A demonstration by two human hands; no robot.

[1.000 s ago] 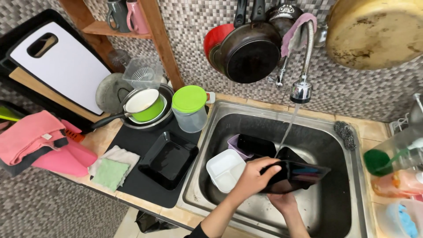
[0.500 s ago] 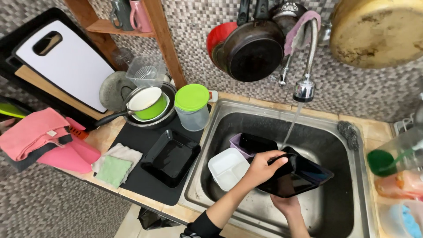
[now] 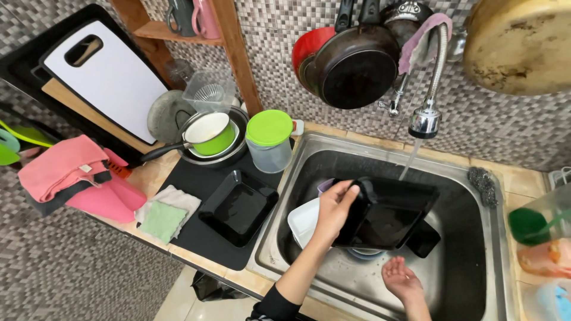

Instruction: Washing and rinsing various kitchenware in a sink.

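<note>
My left hand grips the left rim of a black square dish and holds it tilted over the steel sink. Water runs from the curved tap down toward the dish's far edge. My right hand hangs free below the dish, palm up, fingers apart, holding nothing. Under the dish lie a white square container, a purple item and other dark dishes.
A second black square dish rests on the black mat left of the sink, beside a green-lidded jar, a pan with a green bowl and folded cloths. Pans hang on the wall. A steel scourer sits on the sink's rim.
My left hand has lifted the black dish higher and toward the tap. My right hand has let go of the dish and dropped below it, open.
</note>
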